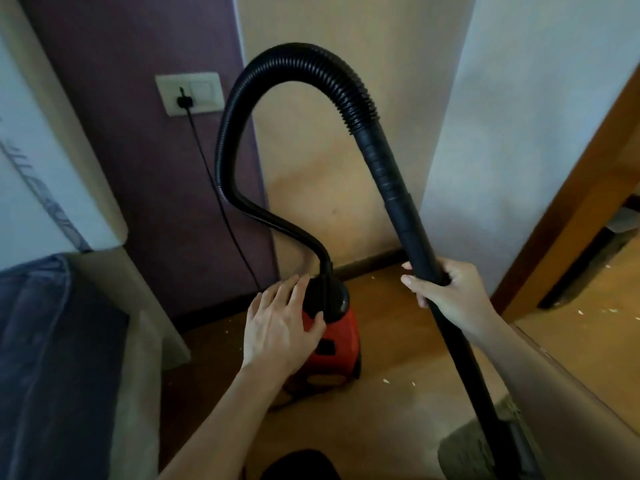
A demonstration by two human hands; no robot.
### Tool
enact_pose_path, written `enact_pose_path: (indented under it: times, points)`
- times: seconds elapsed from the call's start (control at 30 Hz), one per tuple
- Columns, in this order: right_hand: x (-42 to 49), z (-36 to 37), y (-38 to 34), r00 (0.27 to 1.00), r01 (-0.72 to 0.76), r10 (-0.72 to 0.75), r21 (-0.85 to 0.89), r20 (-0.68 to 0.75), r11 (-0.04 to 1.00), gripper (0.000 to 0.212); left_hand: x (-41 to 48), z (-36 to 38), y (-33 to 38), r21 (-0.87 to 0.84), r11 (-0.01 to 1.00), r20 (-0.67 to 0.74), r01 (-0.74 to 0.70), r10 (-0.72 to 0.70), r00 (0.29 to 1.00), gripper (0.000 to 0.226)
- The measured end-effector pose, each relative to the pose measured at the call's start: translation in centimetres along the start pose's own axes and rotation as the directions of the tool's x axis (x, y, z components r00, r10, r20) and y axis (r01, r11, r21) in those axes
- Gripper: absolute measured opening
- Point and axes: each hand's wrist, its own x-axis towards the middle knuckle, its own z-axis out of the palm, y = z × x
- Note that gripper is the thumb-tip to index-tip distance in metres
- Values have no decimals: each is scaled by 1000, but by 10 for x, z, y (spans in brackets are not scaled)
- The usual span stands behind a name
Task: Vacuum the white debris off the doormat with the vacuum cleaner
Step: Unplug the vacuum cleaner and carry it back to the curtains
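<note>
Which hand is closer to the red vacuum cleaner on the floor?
Left. The left hand lies on top of the vacuum cleaner, fingers spread. The right hand is off to its right, higher up, gripping the black tube.

The vacuum cleaner (337, 341) has a glossy red plastic body with a black plastic top. Its hose (298, 55) is ribbed black plastic, the tube (412, 233) smooth and matt. The floor (391, 306) is polished wood, the doormat (464, 452) coarse, rough fibre.

Red vacuum cleaner (332, 344) – black hose (294, 60); purple wall (138, 46), white debris (386, 380)
</note>
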Motion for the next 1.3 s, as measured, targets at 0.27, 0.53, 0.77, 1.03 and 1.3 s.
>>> enact_pose_path:
  times: [0.27, 0.53, 0.77, 1.03, 1.3]
  points:
    - [79, 74, -26, 988, 60, -32, 181, -154, 982, 9, 50, -36, -59, 4, 998, -129, 70, -69, 989, 71]
    - [144, 108, -29, 966, 59, 11, 262, -258, 963, 18, 97, -41, -72, -32, 989, -248, 143, -146, 958, 61]
    - [207, 116, -48, 1000, 11, -11, 356, -4, 934, 28, 152, -74, -78, -1, 975, -378, 222, -206, 903, 54]
    - [214, 109, -32, 974, -12, -70, 355, 217, 935, 23, 212, -105, -78, -64, 917, -460, 395, -378, 803, 56]
    - [204, 148, -32, 964, 229, -217, 68, -153, 971, 20, 241, -86, -99, -146, 916, -534, 374, -391, 750, 60]
